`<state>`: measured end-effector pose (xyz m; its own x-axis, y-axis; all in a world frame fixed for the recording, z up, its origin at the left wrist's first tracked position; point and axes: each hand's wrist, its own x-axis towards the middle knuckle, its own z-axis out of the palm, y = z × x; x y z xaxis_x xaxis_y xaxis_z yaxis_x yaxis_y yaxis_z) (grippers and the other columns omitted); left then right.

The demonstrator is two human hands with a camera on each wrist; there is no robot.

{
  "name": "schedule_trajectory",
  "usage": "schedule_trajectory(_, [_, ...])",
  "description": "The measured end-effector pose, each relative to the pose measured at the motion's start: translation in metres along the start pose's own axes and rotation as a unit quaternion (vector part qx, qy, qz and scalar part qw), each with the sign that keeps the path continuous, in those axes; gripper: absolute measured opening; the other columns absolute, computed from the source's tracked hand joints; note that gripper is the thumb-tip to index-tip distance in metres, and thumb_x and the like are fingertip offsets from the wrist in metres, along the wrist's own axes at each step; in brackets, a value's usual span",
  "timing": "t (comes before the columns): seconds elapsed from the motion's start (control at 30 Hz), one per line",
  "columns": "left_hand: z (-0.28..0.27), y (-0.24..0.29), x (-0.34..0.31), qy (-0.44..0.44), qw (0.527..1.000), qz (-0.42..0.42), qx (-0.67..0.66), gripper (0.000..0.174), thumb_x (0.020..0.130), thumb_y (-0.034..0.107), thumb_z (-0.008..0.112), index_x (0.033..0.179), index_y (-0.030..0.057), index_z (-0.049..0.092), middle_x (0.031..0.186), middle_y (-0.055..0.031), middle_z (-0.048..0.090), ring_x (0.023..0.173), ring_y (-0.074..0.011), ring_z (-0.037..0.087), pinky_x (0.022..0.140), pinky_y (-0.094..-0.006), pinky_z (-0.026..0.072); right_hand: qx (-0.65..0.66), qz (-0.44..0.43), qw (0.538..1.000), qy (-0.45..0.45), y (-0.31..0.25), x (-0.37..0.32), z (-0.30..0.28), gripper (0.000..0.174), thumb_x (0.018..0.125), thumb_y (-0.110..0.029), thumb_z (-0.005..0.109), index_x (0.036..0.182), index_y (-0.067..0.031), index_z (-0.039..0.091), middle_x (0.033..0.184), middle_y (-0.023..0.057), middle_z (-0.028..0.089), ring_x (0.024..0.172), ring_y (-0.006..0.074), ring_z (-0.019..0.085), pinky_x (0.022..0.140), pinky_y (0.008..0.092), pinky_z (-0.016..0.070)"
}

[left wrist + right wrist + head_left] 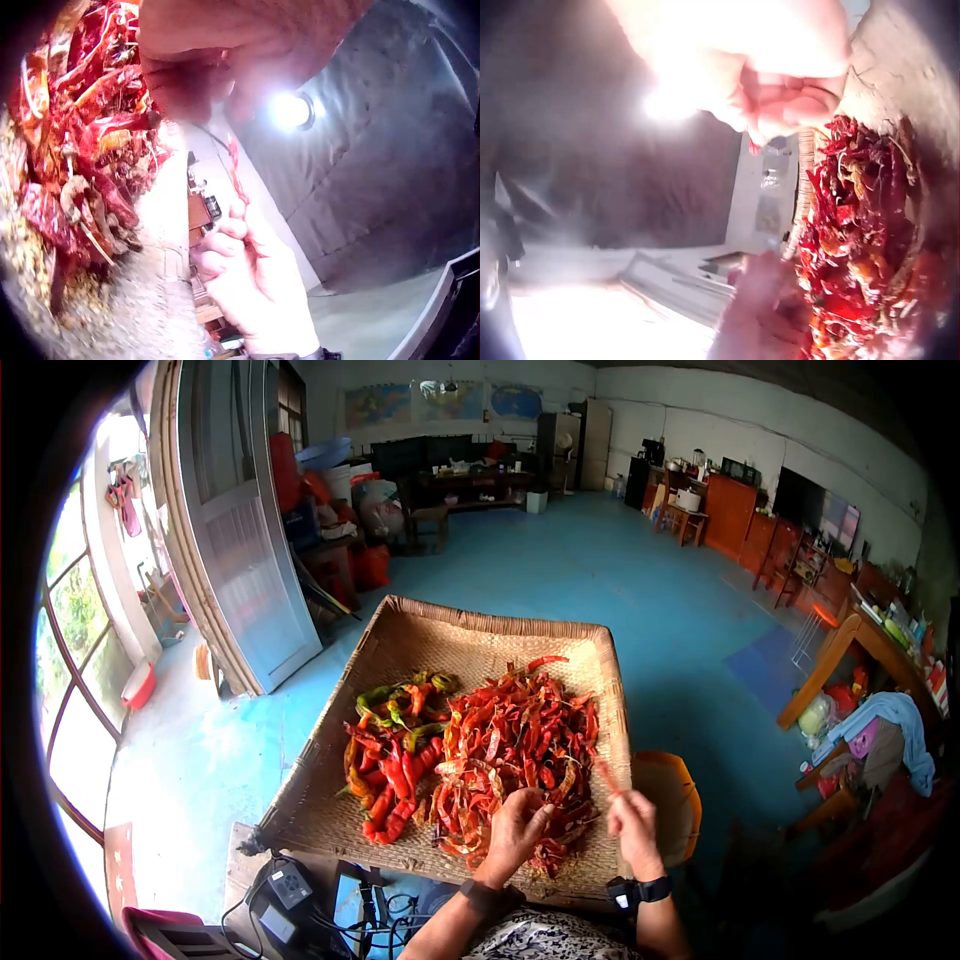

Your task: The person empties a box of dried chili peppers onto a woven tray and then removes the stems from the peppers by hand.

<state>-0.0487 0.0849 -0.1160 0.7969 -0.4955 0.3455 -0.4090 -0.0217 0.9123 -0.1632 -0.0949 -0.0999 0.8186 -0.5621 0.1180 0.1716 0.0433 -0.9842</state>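
A square woven tray [470, 622] holds a large heap of dried red chili peppers [525, 725]. On its left side lies a smaller pile of fresh red and green chili peppers [400, 760]. My right hand [635, 830] is raised at the tray's right edge, thumb and fingers pinching a thin dried red chili pepper [235, 161]; in the right wrist view only its tip shows below the curled fingers. Bent over the near side of the dried heap is my left hand [517, 830], its thumb close to the fingers. I cannot tell whether it holds a pepper.
Beyond the tray's right edge sits an orange-rimmed container [685, 800]. Below the tray at left are a black device with cables [290, 885] and a pink chair back [165, 930]. A wooden table [850, 650] with cluttered items stands at right, and an open door [245, 560] at left.
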Motion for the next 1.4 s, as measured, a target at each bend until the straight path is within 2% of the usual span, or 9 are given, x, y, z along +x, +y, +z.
schedule_trajectory(0.17, [0.011, -0.004, 0.027, -0.051, 0.965, 0.092, 0.24, 0.046, 0.085, 0.019, 0.064, 0.127, 0.0071, 0.048, 0.124, -0.0206, 0.049, 0.075, -0.0363, 0.065, 0.061, -0.0444, 0.0529, 0.337, 0.03, 0.925, 0.173, 0.007, 0.012, -0.036, 0.027, 0.094, -0.032, 0.06, 0.108, -0.0089, 0.061, 0.069, -0.004, 0.054, 0.062, 0.0054, 0.05, 0.053, 0.0237, 0.0408])
schedule_trajectory(0.4, [0.031, -0.036, 0.03, -0.141, 0.872, 0.082, 0.462, 0.017, 0.084, 0.014, 0.053, 0.099, 0.0057, 0.054, 0.093, -0.0142, 0.063, 0.077, -0.031, 0.066, 0.062, -0.0411, 0.054, -0.132, -0.035, 0.99, -0.037, 0.04, 0.02, 0.009, 0.028, 0.088, -0.015, 0.063, 0.114, -0.0041, 0.062, 0.085, 0.0053, 0.062, 0.069, 0.0116, 0.058, 0.059, 0.0267, 0.05])
schedule_trajectory(0.5, [0.031, -0.047, 0.019, -0.099, 0.901, 0.125, 0.402, 0.018, 0.084, 0.012, 0.051, 0.099, 0.0049, 0.055, 0.093, -0.0154, 0.063, 0.079, -0.031, 0.066, 0.065, -0.0415, 0.0543, -0.319, -0.177, 0.93, -0.042, 0.087, 0.031, 0.023, 0.034, 0.083, -0.01, 0.064, 0.116, -0.0029, 0.061, 0.096, 0.0139, 0.065, 0.086, 0.024, 0.063, 0.078, 0.0338, 0.0507])
schedule_trajectory(0.6, [0.018, -0.029, 0.01, -0.068, 0.951, 0.085, 0.29, 0.015, 0.082, 0.008, 0.052, 0.095, 0.0044, 0.057, 0.09, -0.0178, 0.063, 0.08, -0.0356, 0.064, 0.07, -0.0434, 0.0536, -0.467, -0.14, 0.87, -0.079, 0.062, 0.008, 0.042, 0.029, 0.079, -0.008, 0.063, 0.109, -0.0057, 0.064, 0.098, 0.0202, 0.063, 0.098, 0.0367, 0.06, 0.086, 0.0418, 0.0485])
schedule_trajectory(0.87, [0.016, -0.01, 0.007, -0.009, 0.988, 0.153, 0.036, 0.022, 0.082, 0.003, 0.06, 0.104, 0.0023, 0.061, 0.089, -0.0204, 0.063, 0.079, -0.0386, 0.063, 0.068, -0.0424, 0.0523, -0.394, -0.201, 0.897, -0.008, 0.075, 0.01, 0.038, 0.012, 0.078, -0.004, 0.059, 0.088, -0.0035, 0.065, 0.084, 0.018, 0.063, 0.082, 0.0383, 0.061, 0.071, 0.041, 0.0499])
schedule_trajectory(1.0, [-0.004, -0.003, 0.016, 0.097, 0.954, 0.211, 0.191, 0.033, 0.075, 0.0, 0.063, 0.108, 0.0047, 0.06, 0.103, -0.0129, 0.059, 0.09, -0.0314, 0.057, 0.076, -0.0409, 0.0505, -0.084, 0.058, 0.995, 0.008, 0.028, 0.013, 0.019, 0.033, 0.094, -0.036, 0.058, 0.09, -0.0035, 0.065, 0.068, 0.0018, 0.06, 0.059, 0.0107, 0.055, 0.053, 0.0239, 0.0426])
schedule_trajectory(1.13, [-0.026, -0.02, 0.026, 0.157, 0.897, 0.095, 0.402, 0.052, 0.076, 0.016, 0.07, 0.124, 0.0069, 0.052, 0.125, -0.0189, 0.049, 0.111, -0.0348, 0.048, 0.09, -0.0481, 0.0419, 0.336, 0.106, 0.932, 0.088, 0.015, 0.026, -0.017, 0.033, 0.094, -0.039, 0.058, 0.099, -0.0075, 0.063, 0.07, -0.0027, 0.055, 0.059, 0.0078, 0.048, 0.053, 0.0218, 0.0391])
schedule_trajectory(1.27, [-0.025, -0.029, 0.031, 0.133, 0.897, 0.032, 0.42, 0.058, 0.077, 0.02, 0.071, 0.13, 0.0082, 0.049, 0.131, -0.0184, 0.047, 0.114, -0.0354, 0.047, 0.092, -0.0486, 0.0408, 0.302, 0.145, 0.939, 0.083, 0.023, 0.025, -0.019, 0.022, 0.091, -0.031, 0.064, 0.096, -0.0087, 0.064, 0.069, -0.0021, 0.054, 0.057, 0.0075, 0.048, 0.052, 0.0214, 0.039])
schedule_trajectory(1.4, [-0.016, -0.039, 0.03, 0.057, 0.916, 0.076, 0.39, 0.03, 0.078, 0.008, 0.063, 0.108, 0.0063, 0.06, 0.105, -0.0126, 0.057, 0.102, -0.0324, 0.05, 0.088, -0.0412, 0.0429, 0.095, 0.107, 0.99, -0.008, 0.026, 0.015, 0.015, 0.019, 0.092, -0.021, 0.062, 0.103, -0.0049, 0.064, 0.069, -0.0002, 0.058, 0.054, 0.0058, 0.05, 0.047, 0.0193, 0.0417])
